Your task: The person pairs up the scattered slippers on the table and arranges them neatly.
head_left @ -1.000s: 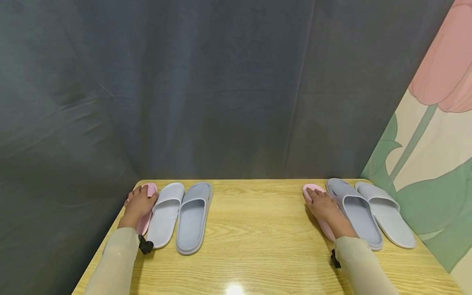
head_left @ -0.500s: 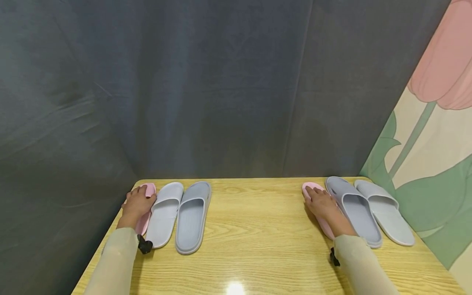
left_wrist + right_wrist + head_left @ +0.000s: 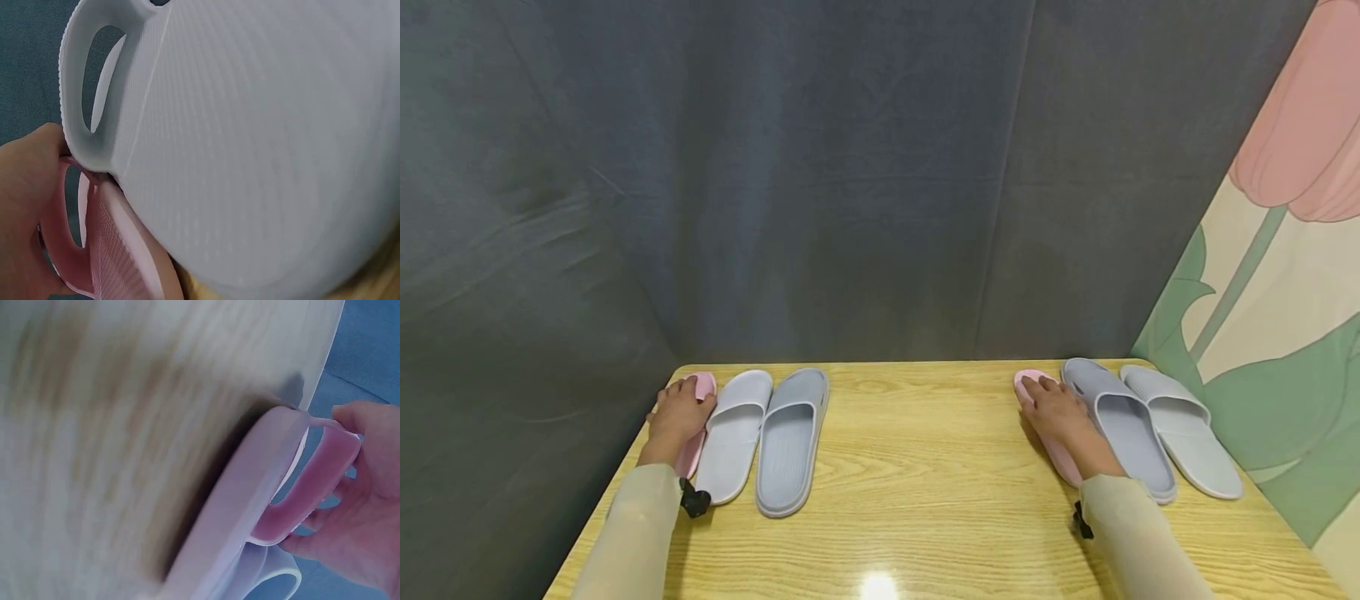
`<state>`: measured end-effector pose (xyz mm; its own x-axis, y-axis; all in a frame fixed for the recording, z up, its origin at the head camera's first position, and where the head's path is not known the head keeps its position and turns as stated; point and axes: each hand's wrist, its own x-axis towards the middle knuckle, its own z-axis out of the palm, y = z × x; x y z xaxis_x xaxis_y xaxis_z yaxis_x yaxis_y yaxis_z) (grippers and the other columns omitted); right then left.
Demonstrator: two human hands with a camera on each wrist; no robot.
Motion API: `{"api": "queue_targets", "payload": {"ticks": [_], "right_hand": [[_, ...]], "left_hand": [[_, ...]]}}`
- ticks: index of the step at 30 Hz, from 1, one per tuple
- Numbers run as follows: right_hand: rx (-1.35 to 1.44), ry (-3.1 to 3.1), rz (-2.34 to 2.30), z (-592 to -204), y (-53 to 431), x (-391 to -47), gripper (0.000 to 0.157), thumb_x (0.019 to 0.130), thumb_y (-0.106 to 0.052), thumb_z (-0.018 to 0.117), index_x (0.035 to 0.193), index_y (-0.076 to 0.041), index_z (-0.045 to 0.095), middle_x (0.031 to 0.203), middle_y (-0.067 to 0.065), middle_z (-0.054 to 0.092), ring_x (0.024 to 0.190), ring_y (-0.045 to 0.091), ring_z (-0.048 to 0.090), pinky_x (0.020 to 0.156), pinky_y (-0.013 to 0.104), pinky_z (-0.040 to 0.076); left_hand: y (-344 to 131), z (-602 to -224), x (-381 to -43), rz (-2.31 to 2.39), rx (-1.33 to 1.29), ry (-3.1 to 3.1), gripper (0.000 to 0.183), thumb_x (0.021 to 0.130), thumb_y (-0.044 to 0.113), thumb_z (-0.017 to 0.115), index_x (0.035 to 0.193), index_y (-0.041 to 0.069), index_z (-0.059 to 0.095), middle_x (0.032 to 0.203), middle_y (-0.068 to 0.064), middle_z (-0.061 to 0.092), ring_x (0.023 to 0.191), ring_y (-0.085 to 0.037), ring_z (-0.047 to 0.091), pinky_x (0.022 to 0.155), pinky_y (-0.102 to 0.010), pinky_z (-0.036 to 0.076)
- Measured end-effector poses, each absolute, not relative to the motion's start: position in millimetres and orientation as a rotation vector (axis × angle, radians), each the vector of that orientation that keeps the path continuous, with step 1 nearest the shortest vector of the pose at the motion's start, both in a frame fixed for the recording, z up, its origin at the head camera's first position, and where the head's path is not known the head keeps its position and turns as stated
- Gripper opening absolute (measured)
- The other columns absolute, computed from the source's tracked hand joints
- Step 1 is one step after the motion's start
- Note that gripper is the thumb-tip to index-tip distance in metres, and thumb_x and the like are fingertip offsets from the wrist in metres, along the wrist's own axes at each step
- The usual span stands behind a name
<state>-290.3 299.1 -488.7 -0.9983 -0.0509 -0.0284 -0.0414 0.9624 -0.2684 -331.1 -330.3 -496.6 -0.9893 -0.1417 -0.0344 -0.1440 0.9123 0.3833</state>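
At the left end of the table my left hand (image 3: 676,417) grips a pink slipper (image 3: 689,457) over its strap. In the left wrist view the thumb lies along the pink strap (image 3: 59,240), against a white slipper (image 3: 244,156). My right hand (image 3: 1060,417) holds a matching pink slipper (image 3: 1063,462) on the right side. The right wrist view has the thumb on one edge of its strap (image 3: 319,478) and fingers at the other. Both pink slippers point toward the curtain. Hands and wrists hide much of them in the head view.
Right of the left pink slipper lie the white slipper (image 3: 730,450) and a blue-grey slipper (image 3: 788,458). Beside the right pink slipper are a grey-lavender slipper (image 3: 1138,450) and another white slipper (image 3: 1198,458). A dark curtain (image 3: 865,183) hangs behind the wooden table (image 3: 917,467).
The head view has shifted very slightly. Both hands stay on the pink slippers, and the slippers keep their places.
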Motion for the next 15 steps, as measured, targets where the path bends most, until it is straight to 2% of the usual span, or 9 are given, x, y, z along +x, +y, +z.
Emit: {"api": "queue_targets", "payload": {"ticks": [3, 7, 11, 15], "right_hand": [[-0.065, 3.066, -0.415, -485.9, 299.9, -291.4, 0.054, 0.107, -0.031, 0.04, 0.155, -0.005, 0.035, 0.155, 0.034, 0.029, 0.137, 0.066, 0.023, 0.103, 0.079, 0.025], [-0.04, 3.078, -0.41, -481.8, 299.3, -292.5, 0.055, 0.108, -0.034, 0.038, 0.155, -0.006, 0.036, 0.155, 0.036, 0.028, 0.131, 0.07, 0.027, 0.101, 0.078, 0.028], [-0.017, 3.077, -0.411, -478.9, 299.0, -292.0, 0.055, 0.106, -0.032, 0.041, 0.154, -0.007, 0.037, 0.153, 0.04, 0.026, 0.126, 0.074, 0.029, 0.101, 0.077, 0.029], [0.007, 3.065, -0.423, -478.7, 299.4, -290.6, 0.057, 0.105, -0.033, 0.045, 0.155, -0.007, 0.037, 0.147, 0.044, 0.029, 0.125, 0.07, 0.034, 0.101, 0.074, 0.032]], "left_hand": [[-331.2, -494.6, -329.0, 0.614, -0.233, 3.078, 0.069, 0.103, 0.039, 0.041, 0.153, -0.007, 0.025, 0.156, -0.037, 0.02, 0.141, -0.058, 0.017, 0.102, -0.082, 0.02], [-333.3, -492.6, -327.1, 0.628, -0.238, 3.092, 0.068, 0.103, 0.038, 0.041, 0.152, -0.006, 0.027, 0.156, -0.037, 0.021, 0.141, -0.058, 0.018, 0.102, -0.082, 0.021], [-334.1, -491.4, -325.4, 0.642, -0.227, 3.096, 0.069, 0.103, 0.039, 0.041, 0.153, -0.006, 0.027, 0.156, -0.037, 0.021, 0.142, -0.058, 0.018, 0.101, -0.082, 0.021], [-332.5, -491.6, -323.8, 0.644, -0.217, 3.098, 0.069, 0.103, 0.039, 0.039, 0.153, -0.006, 0.026, 0.156, -0.036, 0.022, 0.142, -0.058, 0.018, 0.1, -0.083, 0.021]]}}
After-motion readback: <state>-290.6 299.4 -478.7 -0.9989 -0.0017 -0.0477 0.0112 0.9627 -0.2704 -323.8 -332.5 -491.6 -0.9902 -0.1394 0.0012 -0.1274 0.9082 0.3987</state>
